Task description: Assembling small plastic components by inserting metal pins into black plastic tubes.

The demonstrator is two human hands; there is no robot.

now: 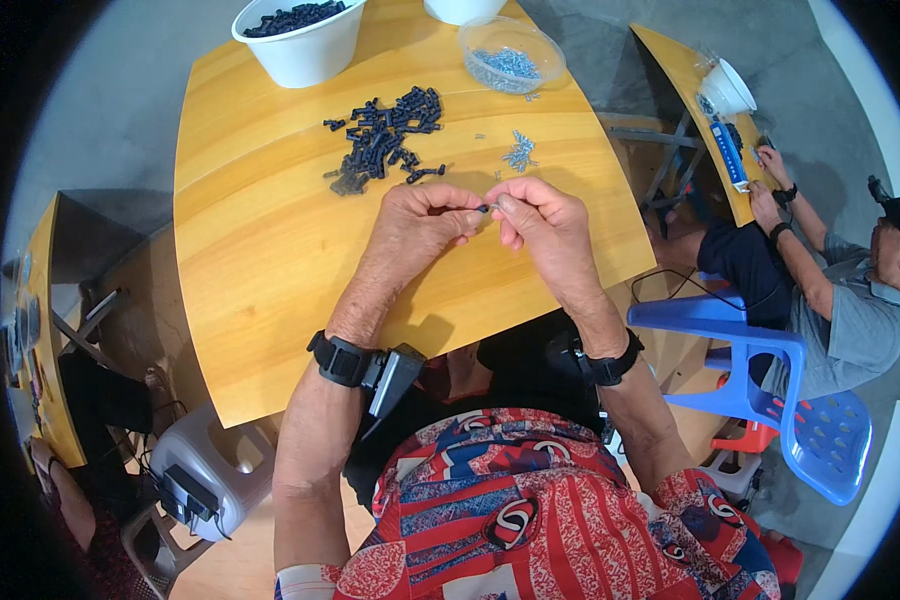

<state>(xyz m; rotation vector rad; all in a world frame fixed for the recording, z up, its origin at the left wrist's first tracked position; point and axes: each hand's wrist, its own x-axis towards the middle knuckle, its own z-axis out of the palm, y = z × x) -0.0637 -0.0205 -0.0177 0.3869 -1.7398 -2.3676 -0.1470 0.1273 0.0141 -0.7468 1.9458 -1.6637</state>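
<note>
Both my hands meet over the middle of the wooden table (270, 270). Between thumb and fingertips, my left hand (422, 222) pinches a small black plastic part (483, 208), mostly hidden by the fingers. My right hand (542, 215) pinches a tiny silvery screw (495, 205), its tip facing the black part; whether they touch is too small to tell. Beyond my left hand lies a loose pile of black plastic parts (380, 140). A small heap of silvery screws (519, 151) lies beyond my right hand.
A white tub (305, 55) of black parts and a clear round container (475, 70) of screws stand at the far side. On the right, another person (840, 310) works at a separate table (670, 75) near a blue plastic chair (770, 340). A grey stool (215, 470) stands at left.
</note>
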